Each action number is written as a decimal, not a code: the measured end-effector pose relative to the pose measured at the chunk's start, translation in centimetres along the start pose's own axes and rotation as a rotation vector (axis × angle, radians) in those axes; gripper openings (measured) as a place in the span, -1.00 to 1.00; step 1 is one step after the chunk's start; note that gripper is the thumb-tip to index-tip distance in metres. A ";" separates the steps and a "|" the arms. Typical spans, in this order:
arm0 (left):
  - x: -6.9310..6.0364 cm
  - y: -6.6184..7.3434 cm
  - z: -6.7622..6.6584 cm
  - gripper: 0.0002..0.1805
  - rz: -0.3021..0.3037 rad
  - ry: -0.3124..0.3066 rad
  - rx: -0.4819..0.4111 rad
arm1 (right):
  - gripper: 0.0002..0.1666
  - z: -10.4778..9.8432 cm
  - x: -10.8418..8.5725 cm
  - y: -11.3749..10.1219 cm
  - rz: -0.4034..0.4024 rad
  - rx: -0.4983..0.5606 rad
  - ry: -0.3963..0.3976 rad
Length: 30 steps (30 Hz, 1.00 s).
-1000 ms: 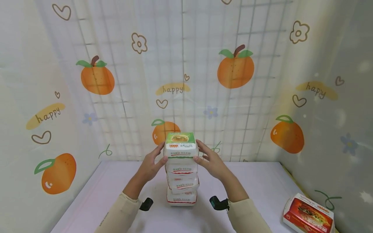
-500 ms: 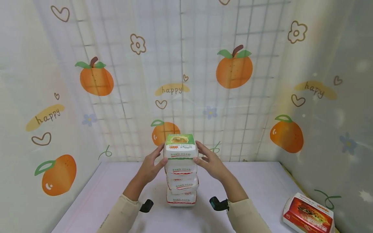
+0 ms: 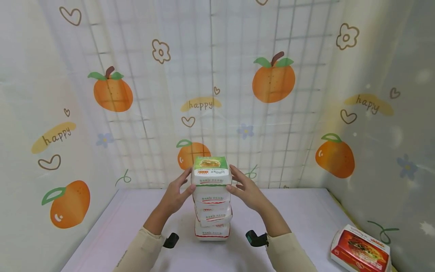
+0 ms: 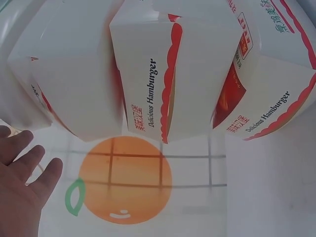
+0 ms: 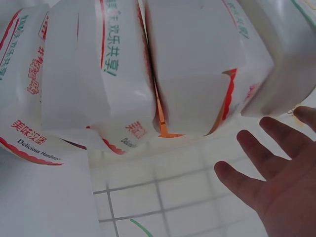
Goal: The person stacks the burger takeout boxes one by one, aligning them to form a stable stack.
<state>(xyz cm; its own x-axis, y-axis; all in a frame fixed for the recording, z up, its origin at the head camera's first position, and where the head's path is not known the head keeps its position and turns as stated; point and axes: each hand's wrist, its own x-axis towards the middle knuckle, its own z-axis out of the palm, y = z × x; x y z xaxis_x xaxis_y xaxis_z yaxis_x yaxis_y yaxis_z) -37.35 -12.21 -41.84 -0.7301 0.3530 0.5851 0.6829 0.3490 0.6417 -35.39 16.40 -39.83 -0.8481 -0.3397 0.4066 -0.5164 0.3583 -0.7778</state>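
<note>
A hamburger box with a green picture lid (image 3: 211,172) sits on top of a stack of white hamburger boxes (image 3: 213,215) in the head view. My left hand (image 3: 176,192) flanks the top box, its thumb at the front corner and forefinger along the left side. Mirroring it on the right, my right hand (image 3: 247,190) touches the same box with thumb and forefinger. In the left wrist view the visible fingers (image 4: 22,160) are fairly straight and spread. Straight, spread fingers (image 5: 266,153) also show in the right wrist view, beside the stack. The stack leans unevenly; its second-lowest boxes look slightly turned.
A red and white hamburger box (image 3: 361,249) lies at the table's right edge, near the front. The white tabletop (image 3: 289,211) runs back to a hanging curtain (image 3: 234,68) printed with oranges. Black wrist cameras sit on both cuffs.
Both hands stay at the top box and the stack keeps its place. Only a slight shift of the head view shows.
</note>
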 end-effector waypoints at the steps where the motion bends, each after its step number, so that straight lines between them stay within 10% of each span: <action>1: 0.0 -0.1 0.0 -0.25 0.002 0.000 -0.001 | -0.09 0.0 0.0 0.0 0.006 0.001 0.001; 20: -0.8 -0.6 -0.1 -0.25 -0.005 0.004 0.008 | -0.03 -0.5 -1.1 0.5 0.044 -0.013 0.000; 30: -3.5 -2.5 -0.4 -0.27 -0.009 0.034 0.043 | -0.04 -1.6 -2.4 1.7 0.035 -0.048 0.007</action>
<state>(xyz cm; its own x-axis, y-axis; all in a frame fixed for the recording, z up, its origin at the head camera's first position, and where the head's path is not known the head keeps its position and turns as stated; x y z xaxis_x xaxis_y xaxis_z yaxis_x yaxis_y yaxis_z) -36.53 -14.64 -45.25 -0.7361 0.3203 0.5964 0.6762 0.3893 0.6255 -34.45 19.17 -41.38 -0.8666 -0.3198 0.3829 -0.4911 0.4111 -0.7680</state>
